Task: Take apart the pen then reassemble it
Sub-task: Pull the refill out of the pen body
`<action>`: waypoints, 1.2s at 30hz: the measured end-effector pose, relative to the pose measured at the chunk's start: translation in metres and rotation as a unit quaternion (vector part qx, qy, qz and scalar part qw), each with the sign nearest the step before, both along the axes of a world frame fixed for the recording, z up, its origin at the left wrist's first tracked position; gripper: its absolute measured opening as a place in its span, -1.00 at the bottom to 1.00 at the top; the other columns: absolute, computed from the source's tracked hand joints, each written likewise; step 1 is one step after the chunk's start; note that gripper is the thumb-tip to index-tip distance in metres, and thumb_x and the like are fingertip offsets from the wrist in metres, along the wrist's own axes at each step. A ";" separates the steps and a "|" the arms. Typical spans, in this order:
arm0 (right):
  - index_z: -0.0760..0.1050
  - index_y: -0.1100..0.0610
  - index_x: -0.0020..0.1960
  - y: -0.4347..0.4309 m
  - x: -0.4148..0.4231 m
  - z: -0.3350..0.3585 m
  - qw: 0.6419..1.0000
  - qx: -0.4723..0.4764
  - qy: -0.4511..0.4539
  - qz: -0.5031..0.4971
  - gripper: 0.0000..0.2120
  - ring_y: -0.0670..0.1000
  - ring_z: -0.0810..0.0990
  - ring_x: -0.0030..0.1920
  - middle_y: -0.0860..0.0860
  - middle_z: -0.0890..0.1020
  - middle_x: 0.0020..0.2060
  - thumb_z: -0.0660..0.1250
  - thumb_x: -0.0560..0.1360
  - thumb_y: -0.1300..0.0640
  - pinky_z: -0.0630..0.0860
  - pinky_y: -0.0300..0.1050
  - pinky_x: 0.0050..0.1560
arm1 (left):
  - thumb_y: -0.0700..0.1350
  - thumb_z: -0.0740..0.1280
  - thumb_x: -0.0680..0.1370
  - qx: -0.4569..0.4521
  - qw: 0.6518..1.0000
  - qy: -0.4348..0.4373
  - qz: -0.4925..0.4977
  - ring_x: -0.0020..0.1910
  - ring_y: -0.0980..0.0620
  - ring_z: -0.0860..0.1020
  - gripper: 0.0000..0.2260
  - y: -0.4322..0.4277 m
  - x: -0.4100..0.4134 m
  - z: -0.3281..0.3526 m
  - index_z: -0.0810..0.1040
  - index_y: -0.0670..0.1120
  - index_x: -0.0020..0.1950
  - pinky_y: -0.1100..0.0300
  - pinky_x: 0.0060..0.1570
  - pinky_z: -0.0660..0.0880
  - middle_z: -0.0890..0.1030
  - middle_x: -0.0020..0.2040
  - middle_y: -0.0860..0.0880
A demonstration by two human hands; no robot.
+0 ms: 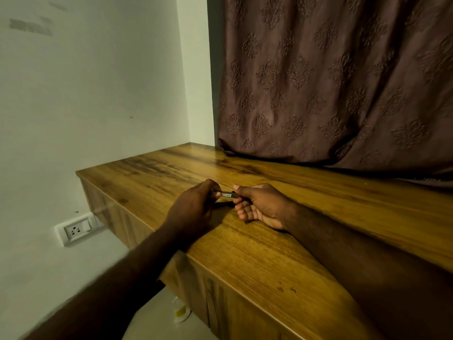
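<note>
Both hands meet over the wooden tabletop [257, 241] and hold a small dark pen [226, 194] between them. My left hand [193, 207] pinches the pen's left end with thumb and fingers. My right hand [259, 204] rests palm up on the wood and grips the right end between thumb and forefinger. Only a short shiny stretch of the pen shows between the fingers. A dark piece [223, 204] lies just below it, partly hidden, and I cannot tell what it is.
A brown patterned curtain [331, 82] hangs down onto the back of the table. A white wall with a socket [77, 229] stands to the left. The table's front edge runs diagonally under my left forearm. A small bottle [181, 312] stands on the floor below.
</note>
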State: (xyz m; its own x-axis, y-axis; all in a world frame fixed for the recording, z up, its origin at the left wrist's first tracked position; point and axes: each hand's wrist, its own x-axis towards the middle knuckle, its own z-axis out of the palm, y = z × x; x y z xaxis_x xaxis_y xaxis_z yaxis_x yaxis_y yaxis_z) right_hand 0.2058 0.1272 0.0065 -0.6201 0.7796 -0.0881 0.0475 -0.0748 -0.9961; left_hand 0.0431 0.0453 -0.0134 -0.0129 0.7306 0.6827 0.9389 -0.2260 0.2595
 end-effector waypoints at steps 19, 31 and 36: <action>0.52 0.31 -0.12 0.004 0.001 0.003 0.999 -0.029 -0.014 0.027 -0.70 -0.01 0.59 -0.48 0.14 0.56 -0.39 0.30 0.56 0.05 0.61 -0.16 -0.39 | -0.27 0.29 0.54 0.049 0.998 0.026 0.009 -0.22 -0.04 0.55 -0.86 0.000 0.001 0.004 0.60 -0.20 0.05 0.17 -0.23 0.42 0.58 -0.09 -0.15; 0.51 0.31 -0.12 0.002 0.001 0.000 0.999 -0.020 0.015 0.031 -0.71 -0.01 0.57 -0.50 0.14 0.55 -0.39 0.29 0.56 0.06 0.58 -0.16 -0.45 | -0.25 0.26 0.56 0.039 0.999 -0.019 0.005 -0.22 0.06 0.51 -0.88 -0.001 0.000 0.002 0.56 -0.13 0.05 0.19 -0.22 0.45 0.57 -0.11 -0.05; 0.52 0.30 -0.08 0.003 0.005 -0.002 0.997 -0.023 0.063 0.044 -0.74 0.01 0.56 -0.47 0.16 0.57 -0.36 0.27 0.57 0.08 0.55 -0.18 -0.47 | -0.20 0.23 0.58 0.007 0.999 -0.047 0.010 -0.28 0.15 0.47 -0.88 0.001 -0.001 0.000 0.52 -0.12 0.07 0.30 -0.29 0.39 0.57 -0.14 -0.04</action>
